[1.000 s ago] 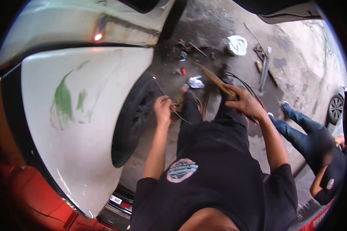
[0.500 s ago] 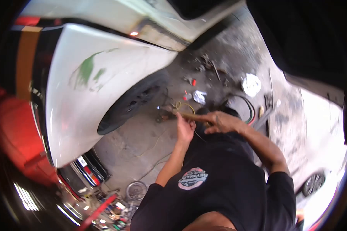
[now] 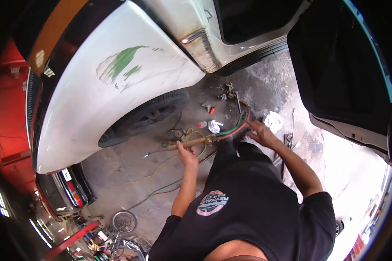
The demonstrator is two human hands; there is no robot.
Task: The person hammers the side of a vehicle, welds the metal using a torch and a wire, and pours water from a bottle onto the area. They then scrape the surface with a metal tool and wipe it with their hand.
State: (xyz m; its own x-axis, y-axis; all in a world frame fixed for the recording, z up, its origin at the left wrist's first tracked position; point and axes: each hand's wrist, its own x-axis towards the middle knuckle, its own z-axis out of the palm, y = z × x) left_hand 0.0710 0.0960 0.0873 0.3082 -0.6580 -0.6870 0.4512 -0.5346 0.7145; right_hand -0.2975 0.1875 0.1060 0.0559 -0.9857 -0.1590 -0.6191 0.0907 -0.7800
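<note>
My left hand [image 3: 187,154] is closed around the brass body of a gas torch [image 3: 194,142], held level above the floor. A small bright spot shows at the torch's thin tip [image 3: 147,155], pointing left toward the car's wheel side. From the torch's rear end, green and red hoses [image 3: 236,129] curve up to the right. My right hand [image 3: 261,132] has its fingers on these hoses where they bend. Beyond the torch stands a white car fender [image 3: 87,95] with a green smeared patch [image 3: 124,63], above a black tire [image 3: 150,115].
The car's open door [image 3: 339,65] hangs at the upper right. A yellow cord [image 3: 161,163] and further hoses trail over the concrete floor. Crumpled foil [image 3: 214,126], a white bundle [image 3: 273,122] and metal tools [image 3: 238,102] lie there. A tail lamp [image 3: 74,193] and a small wheel [image 3: 123,222] are lower left.
My right hand has moved from the torch to the hoses, right and slightly up. The torch has shifted left with my left hand. The view has turned somewhat.
</note>
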